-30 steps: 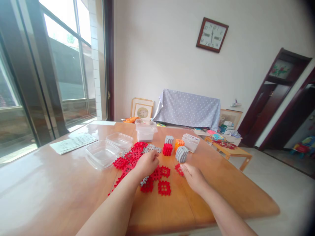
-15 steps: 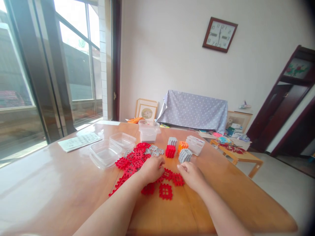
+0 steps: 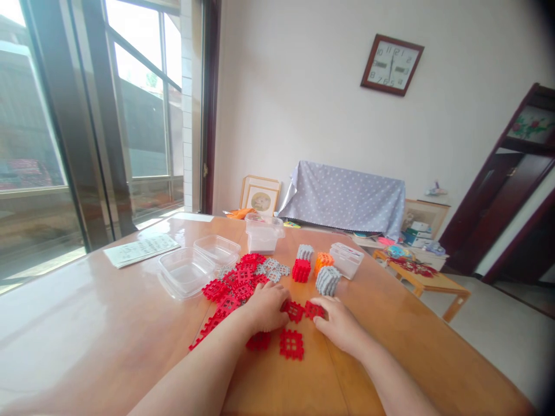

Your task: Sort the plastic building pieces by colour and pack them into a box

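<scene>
My left hand (image 3: pixel 269 306) reaches in from the lower left, fingers curled at the left edge of a red square interlocking tile (image 3: pixel 295 312). My right hand (image 3: pixel 340 323) has thumb and forefinger round the right edge of another red tile (image 3: pixel 313 310). These two tiles lie side by side, nearly touching. Closer to me a single red tile (image 3: pixel 291 345) lies flat. A heap of red tiles (image 3: pixel 243 276) spreads to the left of my left hand and partly under it, with loose grey tiles (image 3: pixel 272 268) at its far side.
Beyond my hands stand small stacks: red (image 3: pixel 300 270), orange (image 3: pixel 322 261), grey (image 3: pixel 328 281) and another grey one (image 3: pixel 305 252). Clear plastic containers (image 3: pixel 184 271) sit left of the heap, a clear tub (image 3: pixel 262 238) behind it, a lidded box (image 3: pixel 347 259) at right. Papers (image 3: pixel 142 249) lie far left.
Both hands have come down a little toward me. The right thumb and forefinger have closed round a red tile, and the left fingers have reached the edge of the neighbouring one.
</scene>
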{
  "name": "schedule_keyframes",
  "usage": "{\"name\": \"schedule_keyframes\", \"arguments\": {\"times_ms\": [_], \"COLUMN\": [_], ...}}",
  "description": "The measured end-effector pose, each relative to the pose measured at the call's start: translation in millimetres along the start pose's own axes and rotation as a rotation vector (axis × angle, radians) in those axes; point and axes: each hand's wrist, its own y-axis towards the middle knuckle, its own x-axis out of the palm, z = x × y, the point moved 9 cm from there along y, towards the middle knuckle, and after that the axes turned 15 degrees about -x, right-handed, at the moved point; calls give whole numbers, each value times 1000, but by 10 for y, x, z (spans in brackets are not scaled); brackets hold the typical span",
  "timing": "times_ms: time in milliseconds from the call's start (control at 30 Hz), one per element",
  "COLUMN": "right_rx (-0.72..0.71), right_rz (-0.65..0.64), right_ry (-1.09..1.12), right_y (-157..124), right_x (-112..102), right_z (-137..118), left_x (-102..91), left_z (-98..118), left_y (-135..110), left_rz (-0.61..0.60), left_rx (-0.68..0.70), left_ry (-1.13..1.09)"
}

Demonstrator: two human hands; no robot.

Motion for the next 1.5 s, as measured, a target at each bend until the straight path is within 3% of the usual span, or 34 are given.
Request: {"name": "schedule_keyframes", "arguments": {"times_ms": [333,533,667,833,967,1267,1500], "right_rx": [-5,-31,-78,-127,-141,-203,-17], "right_rz": [115,251,334,406,434,387,351], "right_ry": [91,0,-82,-103,-69,-73,41], "right_y": [-79,-90,-98,-113,-111,-78,-127], "right_x": [55,-41,-163,-276,-313,-278,-268], "right_z": [35,31,-56,-244,-363,-475,-35], "left_x": [3,-54,-116,69,170,258,192], "left_z": [140,107,1,-124,-102,-3,-114], "left_y": [-22,6,92,209,199,172,201], "left_rz": [4,119,156,-51,-152,-234,-86], "left_rx": [49,52,-4,-169,-240,-227,-179], "left_ry": [14,-91,-446,-1088,-1307,-1362,-1038]}}
